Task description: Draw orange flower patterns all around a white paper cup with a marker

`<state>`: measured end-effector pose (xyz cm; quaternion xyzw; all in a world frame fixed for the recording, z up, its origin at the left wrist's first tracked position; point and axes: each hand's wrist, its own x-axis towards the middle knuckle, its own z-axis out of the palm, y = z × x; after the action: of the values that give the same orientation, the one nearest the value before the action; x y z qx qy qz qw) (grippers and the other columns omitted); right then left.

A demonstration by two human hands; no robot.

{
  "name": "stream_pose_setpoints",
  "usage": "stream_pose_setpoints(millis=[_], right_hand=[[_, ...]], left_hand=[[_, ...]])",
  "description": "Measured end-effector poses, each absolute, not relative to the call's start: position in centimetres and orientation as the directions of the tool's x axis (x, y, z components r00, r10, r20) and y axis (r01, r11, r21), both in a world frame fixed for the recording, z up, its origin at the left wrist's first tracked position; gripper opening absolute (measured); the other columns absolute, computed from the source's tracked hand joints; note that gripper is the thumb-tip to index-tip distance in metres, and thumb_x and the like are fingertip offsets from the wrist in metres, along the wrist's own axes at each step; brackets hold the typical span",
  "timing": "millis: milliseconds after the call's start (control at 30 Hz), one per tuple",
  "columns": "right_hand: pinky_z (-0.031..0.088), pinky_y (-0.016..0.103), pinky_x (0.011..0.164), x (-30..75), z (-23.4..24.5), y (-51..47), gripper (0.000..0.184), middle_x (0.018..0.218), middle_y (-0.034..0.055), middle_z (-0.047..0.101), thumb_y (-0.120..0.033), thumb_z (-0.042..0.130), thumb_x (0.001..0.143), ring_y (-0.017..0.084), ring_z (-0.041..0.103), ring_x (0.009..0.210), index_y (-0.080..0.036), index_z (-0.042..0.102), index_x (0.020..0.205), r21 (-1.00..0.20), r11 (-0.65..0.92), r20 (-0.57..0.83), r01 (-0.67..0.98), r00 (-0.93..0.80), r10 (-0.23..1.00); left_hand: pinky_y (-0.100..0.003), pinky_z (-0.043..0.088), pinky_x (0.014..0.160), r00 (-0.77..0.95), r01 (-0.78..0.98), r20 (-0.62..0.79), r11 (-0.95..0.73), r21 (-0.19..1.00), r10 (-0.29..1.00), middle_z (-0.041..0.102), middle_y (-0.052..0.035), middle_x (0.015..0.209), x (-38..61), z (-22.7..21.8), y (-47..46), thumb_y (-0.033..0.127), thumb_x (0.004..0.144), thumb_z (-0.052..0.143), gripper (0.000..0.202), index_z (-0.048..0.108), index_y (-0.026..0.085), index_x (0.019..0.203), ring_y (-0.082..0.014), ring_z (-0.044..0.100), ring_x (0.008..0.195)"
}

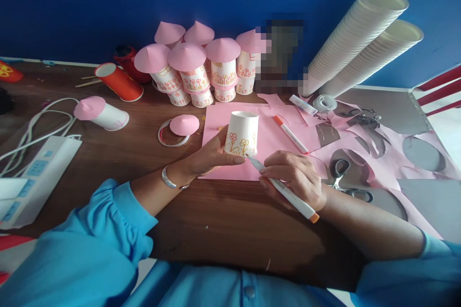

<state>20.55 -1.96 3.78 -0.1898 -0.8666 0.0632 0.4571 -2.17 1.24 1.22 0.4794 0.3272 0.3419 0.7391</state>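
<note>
My left hand (216, 158) grips a white paper cup (245, 127) near its lower edge, over a pink paper sheet (216, 127). Red and orange-yellow flowers with grass strokes are drawn around the cup's lower part. In my right hand (293, 177) is a white marker pen (288, 192) with an orange end. Its tip is at the cup's lower edge; whether it touches, I cannot tell. Another marker with red ends (291, 135) lies on the pink sheet to the right of the cup.
Behind stand several decorated cups with pink cone roofs (187, 57). Two tall stacks of paper cups (349, 41) lean at the right. Scissors (338, 175) and cut pink scraps (374, 168) lie right; a tape roll (169, 136), red cup (118, 81) and power strip (54, 172) left.
</note>
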Motion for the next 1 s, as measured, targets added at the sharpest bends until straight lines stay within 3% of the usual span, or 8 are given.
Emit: stream_pose_setpoints(millis=[467, 1000], right_hand=[[0.058, 0.027, 0.054, 20.56, 3.95, -2.0, 0.023, 0.077, 0.0025, 0.069, -0.008, 0.063, 0.091, 0.017, 0.069, 0.065, -0.02, 0.06, 0.11, -0.365, 0.902, 0.763, 0.229, -0.482, 0.431], [0.056, 0.026, 0.052, 20.52, 4.03, -1.85, 0.022, 0.075, 0.001, 0.068, -0.007, 0.061, 0.09, 0.016, 0.067, 0.063, -0.021, 0.06, 0.107, -0.381, 0.892, 0.768, 0.244, -0.453, 0.452]], left_hand=[[-0.041, 0.049, 0.095, 0.554, -0.199, -0.153, 0.309, 0.93, 0.818, 0.07, -0.0072, 0.121, -2.36, 1.16, 1.22, 0.032, 0.07, 0.092, 0.066, 0.059, 0.025, 0.127, -0.0273, 0.065, 0.113], [-0.042, 0.049, 0.098, 0.554, -0.242, -0.159, 0.34, 0.909, 0.817, 0.071, -0.0071, 0.121, -2.42, 0.96, 1.15, 0.029, 0.07, 0.092, 0.065, 0.06, 0.025, 0.127, -0.0273, 0.065, 0.114]])
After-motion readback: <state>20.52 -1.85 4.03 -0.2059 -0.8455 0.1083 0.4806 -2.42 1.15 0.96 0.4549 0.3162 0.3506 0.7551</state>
